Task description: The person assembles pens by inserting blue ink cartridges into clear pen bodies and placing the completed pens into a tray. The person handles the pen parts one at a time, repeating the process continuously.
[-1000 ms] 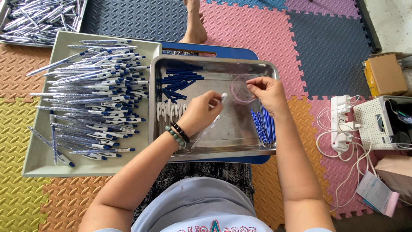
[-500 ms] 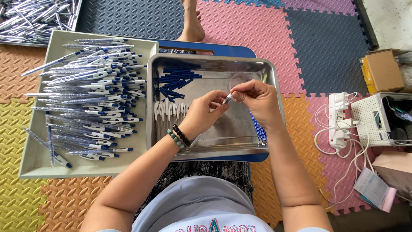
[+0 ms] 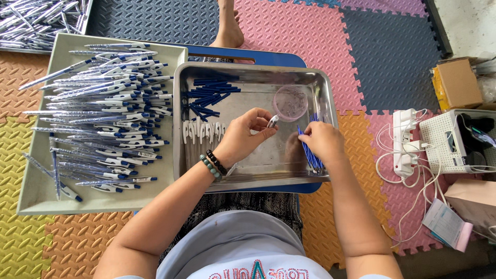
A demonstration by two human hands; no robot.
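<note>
Head view, one entry per item.

1. Pen barrel (image 3: 272, 121): you held it in your left hand (image 3: 243, 137), the grip pinched together on its lower end, so that the tip stood up over the middle of the steel tray (image 3: 178, 129). It looked like thin clear plastic: light, stiff, smooth enough to slip, and likely to crack if squeezed hard. A hold around the mid-body between thumb and fingertips would have served best.

2. Blue refills (image 3: 310, 150): your right hand (image 3: 320, 142) rested on this bundle at the right side of the steel tray, fingers curled down among them. Whether that grip was clamped on one refill could not be told. The refills were thin, light and somewhat bendy rods, best taken singly near one end.

3. Steel tray, contents: dark blue clips (image 3: 209, 95) heaped at the upper left; a row of white parts (image 3: 201, 132) along the left side; a small clear pink cup (image 3: 290, 102) at the upper middle, its contents too small to make out; the refills at the right.

4. Pale tray (image 3: 36, 196), just beside the steel tray on your left: a broad pile of finished pens (image 3: 103, 108) in clear and blue.

5. Further tray (image 3: 85, 13), top left corner: more pens, partly cut off.
</note>
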